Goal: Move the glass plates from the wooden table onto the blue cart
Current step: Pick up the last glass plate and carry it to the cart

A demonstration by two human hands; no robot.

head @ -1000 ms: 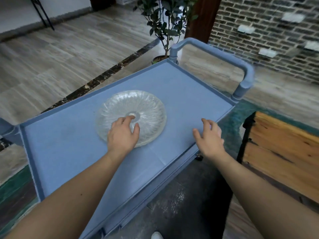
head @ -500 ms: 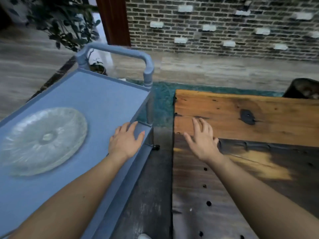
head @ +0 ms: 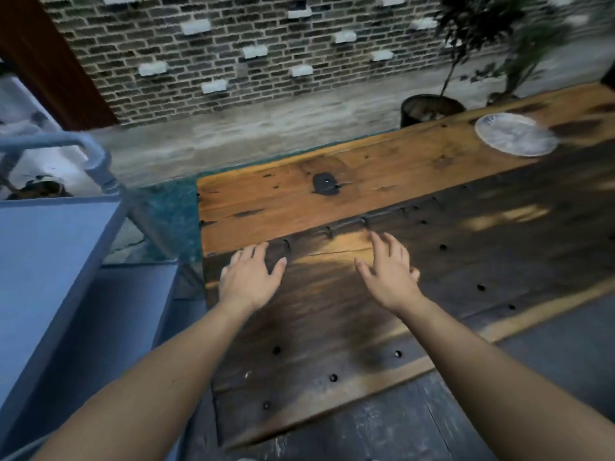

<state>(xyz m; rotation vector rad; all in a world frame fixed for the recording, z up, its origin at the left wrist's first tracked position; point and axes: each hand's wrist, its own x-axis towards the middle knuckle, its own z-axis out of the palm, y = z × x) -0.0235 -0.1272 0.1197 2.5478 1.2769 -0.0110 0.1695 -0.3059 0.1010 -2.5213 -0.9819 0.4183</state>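
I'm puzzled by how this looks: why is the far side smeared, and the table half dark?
Head view: the glass plate and potted plants at the upper right are streaked by motion blur; shadow darkens the near half of the wooden table, broken by sunlit patches; the wide lens bends the table's edges.

Rough, knotted wooden table (head: 382,168) (dark-stained nearer); clear ribbed glass plate (head: 515,134).

The counter (head: 382,181) stands to the right of the cart (head: 50,261). A plate (head: 515,134) lies on the far right part of the counter. Both hands are over the near left end, the left hand (head: 248,277) beside the right hand (head: 387,272). Potted plants (head: 432,108) stand behind the counter.
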